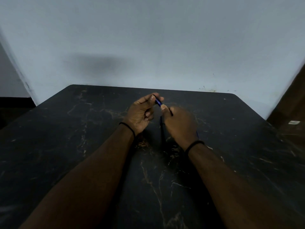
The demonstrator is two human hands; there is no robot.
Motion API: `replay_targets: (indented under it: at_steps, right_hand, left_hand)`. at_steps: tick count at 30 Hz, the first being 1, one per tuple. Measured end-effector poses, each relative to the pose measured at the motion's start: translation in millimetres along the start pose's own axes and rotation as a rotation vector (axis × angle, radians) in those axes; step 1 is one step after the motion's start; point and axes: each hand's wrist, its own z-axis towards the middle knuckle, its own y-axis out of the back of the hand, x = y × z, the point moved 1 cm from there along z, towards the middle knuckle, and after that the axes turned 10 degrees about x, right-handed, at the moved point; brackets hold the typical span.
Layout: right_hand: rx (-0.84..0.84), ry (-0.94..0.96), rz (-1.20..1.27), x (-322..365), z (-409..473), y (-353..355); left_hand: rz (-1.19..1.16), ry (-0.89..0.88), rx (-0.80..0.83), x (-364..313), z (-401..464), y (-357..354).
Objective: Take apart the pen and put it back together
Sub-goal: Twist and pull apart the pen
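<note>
A dark blue pen (158, 101) with pale lettering is held above the middle of the black marble table (82, 138). My left hand (142, 114) pinches its far end between thumb and fingertips. My right hand (179, 124) grips its near end, and most of that end is hidden inside the fist. Only a short stretch of the barrel shows between the two hands. A thin dark blue piece (161, 128) runs down below the hands; I cannot tell whether it lies on the table or hangs from my right hand.
A pale wall (148, 47) rises right behind the table's far edge. A brown wooden surface (292, 104) stands at the right, close to the table's corner. Both wrists wear thin black bands.
</note>
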Motion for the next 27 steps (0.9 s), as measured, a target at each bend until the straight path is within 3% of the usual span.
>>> replay_targets:
  at_steps: [5,9,13,15,18,27]
  right_hand:
    - [0.089,0.035,0.009,-3,-1,7]
    - [0.087,0.032,-0.107,-6,1,8]
    - [0.043,0.017,-0.103,-9,0,8]
    - [-0.01,0.023,-0.133,-9,0,9]
    - [-0.042,0.032,-0.157,-8,-1,11]
    - [-0.031,0.063,-0.122,-5,-6,14]
  left_hand:
    - [0.053,-0.031,-0.068,-3,0,-1]
    - [0.088,-0.058,-0.379,-12,-1,12]
    - [0.497,-0.027,-0.641,-13,-1,23]
    - [0.737,-0.03,-0.67,-13,-1,26]
    - [1.088,0.125,-0.662,-10,-3,33]
    - [1.669,0.393,-0.638,-9,-3,27]
